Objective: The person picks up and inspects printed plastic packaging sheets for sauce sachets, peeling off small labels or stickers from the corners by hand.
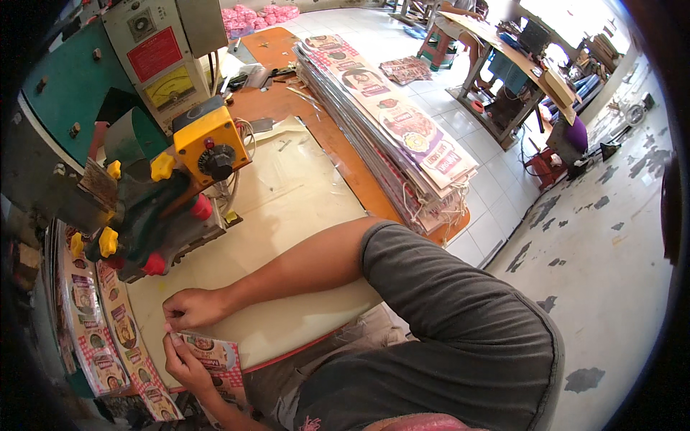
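My left hand (188,365) is closed on a printed plastic sheet (219,353) with a red-and-white checked pattern and food pictures. The sheet hangs over the near edge of the work table, its lower part partly behind my left forearm. Just above, my right hand (192,307) has its fingers curled in a pinch, the tips meeting those of my left hand by the sheet's corner. Whatever lies in that pinch is too small to make out. Under my right forearm spreads the cream-coloured table cover (287,310).
A heat-press-like machine (154,187) with a yellow control box (210,147) stands at the left. Long printed strips (123,323) lie beside it. A tall stack of printed sheets (388,115) rests on the orange tabletop (272,44). Another workbench (503,50) stands at the far right.
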Action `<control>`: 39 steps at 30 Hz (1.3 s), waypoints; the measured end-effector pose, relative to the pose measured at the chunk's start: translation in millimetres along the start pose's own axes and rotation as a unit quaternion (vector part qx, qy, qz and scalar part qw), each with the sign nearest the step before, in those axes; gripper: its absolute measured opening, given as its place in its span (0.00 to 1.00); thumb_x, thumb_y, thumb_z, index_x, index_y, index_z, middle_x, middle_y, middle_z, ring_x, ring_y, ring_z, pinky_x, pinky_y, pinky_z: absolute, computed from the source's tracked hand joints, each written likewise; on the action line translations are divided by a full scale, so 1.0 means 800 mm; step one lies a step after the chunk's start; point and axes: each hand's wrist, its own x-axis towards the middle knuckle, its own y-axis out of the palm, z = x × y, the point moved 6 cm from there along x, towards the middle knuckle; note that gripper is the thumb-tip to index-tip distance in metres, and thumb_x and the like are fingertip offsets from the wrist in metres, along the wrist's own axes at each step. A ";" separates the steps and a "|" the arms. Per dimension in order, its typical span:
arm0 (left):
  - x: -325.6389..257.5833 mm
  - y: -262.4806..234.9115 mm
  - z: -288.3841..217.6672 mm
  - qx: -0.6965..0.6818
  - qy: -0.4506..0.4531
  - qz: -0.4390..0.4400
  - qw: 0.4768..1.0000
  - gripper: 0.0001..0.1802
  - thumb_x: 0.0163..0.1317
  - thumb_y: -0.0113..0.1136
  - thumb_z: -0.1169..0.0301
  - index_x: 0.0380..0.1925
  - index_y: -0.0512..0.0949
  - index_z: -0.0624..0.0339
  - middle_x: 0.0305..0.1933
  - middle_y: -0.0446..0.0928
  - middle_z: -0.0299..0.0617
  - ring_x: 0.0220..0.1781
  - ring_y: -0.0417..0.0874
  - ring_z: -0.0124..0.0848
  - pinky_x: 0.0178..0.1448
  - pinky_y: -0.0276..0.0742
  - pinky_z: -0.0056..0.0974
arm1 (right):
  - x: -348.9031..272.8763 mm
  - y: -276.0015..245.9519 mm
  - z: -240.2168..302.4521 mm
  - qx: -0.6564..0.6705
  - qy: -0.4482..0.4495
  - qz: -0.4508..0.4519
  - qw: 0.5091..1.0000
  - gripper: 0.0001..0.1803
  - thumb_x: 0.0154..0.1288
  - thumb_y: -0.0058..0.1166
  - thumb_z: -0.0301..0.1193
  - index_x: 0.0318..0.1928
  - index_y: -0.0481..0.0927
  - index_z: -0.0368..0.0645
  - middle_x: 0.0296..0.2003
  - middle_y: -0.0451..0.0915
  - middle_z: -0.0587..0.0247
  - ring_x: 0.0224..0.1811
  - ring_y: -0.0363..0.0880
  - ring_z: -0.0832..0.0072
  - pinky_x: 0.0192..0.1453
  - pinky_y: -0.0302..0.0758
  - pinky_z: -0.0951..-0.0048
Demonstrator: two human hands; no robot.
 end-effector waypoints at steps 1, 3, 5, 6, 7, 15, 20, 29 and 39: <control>0.000 -0.001 -0.001 0.001 -0.013 0.018 1.000 0.21 0.83 0.47 0.64 0.58 0.78 0.73 0.32 0.79 0.54 0.29 0.74 0.42 0.36 0.70 0.46 | -0.001 0.000 -0.003 -0.001 0.001 0.003 1.000 0.20 0.73 0.62 0.42 0.35 0.79 0.36 0.28 0.79 0.56 0.31 0.78 0.66 0.40 0.75 0.60; -0.004 -0.002 0.007 0.003 -0.046 0.048 0.998 0.21 0.83 0.47 0.64 0.58 0.78 0.73 0.31 0.78 0.53 0.28 0.73 0.40 0.36 0.70 0.45 | 0.000 0.001 -0.004 0.001 0.005 0.009 1.000 0.19 0.71 0.64 0.42 0.35 0.81 0.36 0.28 0.81 0.55 0.32 0.80 0.65 0.40 0.76 0.59; -0.009 -0.002 0.024 0.000 -0.082 0.076 0.994 0.21 0.83 0.48 0.64 0.58 0.78 0.73 0.30 0.77 0.52 0.28 0.71 0.38 0.35 0.68 0.45 | 0.000 0.001 -0.007 0.005 0.014 0.009 1.000 0.18 0.68 0.66 0.41 0.33 0.84 0.37 0.30 0.85 0.53 0.34 0.83 0.64 0.41 0.78 0.58; -0.011 -0.003 0.029 -0.003 -0.089 0.082 0.993 0.21 0.83 0.48 0.64 0.59 0.78 0.74 0.31 0.77 0.52 0.28 0.71 0.38 0.35 0.69 0.45 | 0.001 0.003 -0.009 0.004 0.015 0.018 1.000 0.18 0.67 0.66 0.41 0.33 0.84 0.37 0.31 0.85 0.53 0.34 0.84 0.64 0.41 0.78 0.58; -0.013 -0.004 0.034 -0.005 -0.096 0.088 0.991 0.22 0.83 0.48 0.64 0.59 0.78 0.74 0.32 0.78 0.52 0.28 0.71 0.37 0.35 0.69 0.44 | 0.002 0.005 -0.013 0.003 0.016 0.027 0.999 0.18 0.67 0.66 0.41 0.34 0.84 0.37 0.31 0.85 0.52 0.35 0.84 0.63 0.42 0.78 0.58; -0.015 -0.004 0.040 -0.023 -0.071 0.084 0.994 0.22 0.84 0.46 0.64 0.62 0.76 0.74 0.50 0.84 0.57 0.46 0.82 0.40 0.53 0.77 0.41 | 0.002 0.007 -0.013 -0.026 0.009 0.031 0.999 0.20 0.72 0.64 0.43 0.36 0.82 0.36 0.29 0.82 0.53 0.33 0.81 0.62 0.41 0.76 0.59; -0.014 -0.004 0.034 -0.026 -0.056 0.101 0.993 0.24 0.85 0.45 0.62 0.66 0.75 0.72 0.52 0.83 0.51 0.49 0.80 0.36 0.58 0.75 0.40 | 0.002 0.010 -0.014 -0.039 0.022 0.064 0.997 0.21 0.74 0.62 0.46 0.38 0.83 0.37 0.32 0.83 0.52 0.36 0.82 0.61 0.43 0.76 0.58; -0.017 -0.012 0.047 -0.070 -0.102 0.090 0.988 0.20 0.84 0.46 0.64 0.56 0.77 0.72 0.44 0.81 0.49 0.44 0.76 0.35 0.54 0.73 0.39 | -0.002 0.019 -0.007 0.014 -0.046 0.092 0.995 0.19 0.80 0.55 0.42 0.46 0.80 0.35 0.39 0.84 0.50 0.45 0.83 0.61 0.52 0.77 0.60; -0.016 -0.033 0.076 -0.074 -0.146 0.055 0.985 0.22 0.86 0.44 0.61 0.59 0.78 0.71 0.56 0.83 0.49 0.58 0.81 0.37 0.66 0.73 0.41 | -0.013 0.012 0.019 0.121 -0.030 0.042 0.991 0.21 0.85 0.47 0.44 0.45 0.76 0.36 0.37 0.79 0.61 0.42 0.78 0.71 0.51 0.76 0.65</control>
